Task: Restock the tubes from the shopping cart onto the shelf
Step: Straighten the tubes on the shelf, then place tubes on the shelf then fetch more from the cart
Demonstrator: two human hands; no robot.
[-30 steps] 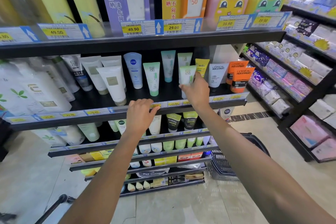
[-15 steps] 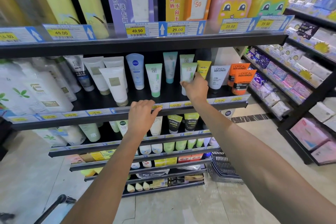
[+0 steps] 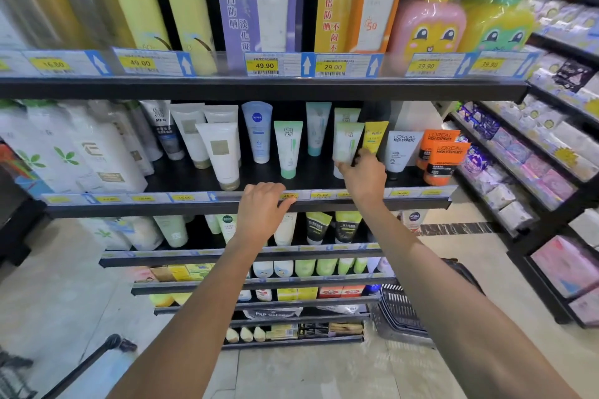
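Observation:
My right hand [image 3: 364, 176] grips the lower part of a pale green-and-white tube [image 3: 347, 142], which stands cap-down on the black shelf [image 3: 246, 206] between a similar green tube [image 3: 288, 148] and a yellow tube [image 3: 375, 136]. My left hand [image 3: 261, 209] rests on the shelf's front rail with its fingers curled over the price strip and holds nothing. More tubes stand along this shelf: white ones [image 3: 219, 154], a blue Nivea tube [image 3: 258, 131], orange L'Oreal tubes [image 3: 445, 160].
A black shopping basket [image 3: 408, 311] stands on the floor at the lower right, behind my right arm. A dark cart handle [image 3: 97, 356] shows at the lower left. Lower shelves hold more tubes, and a side rack [image 3: 534, 172] of packets stands at the right.
My right hand has slid down the green-and-white tube toward its base. My left hand has settled onto the shelf rail. The view has shifted slightly.

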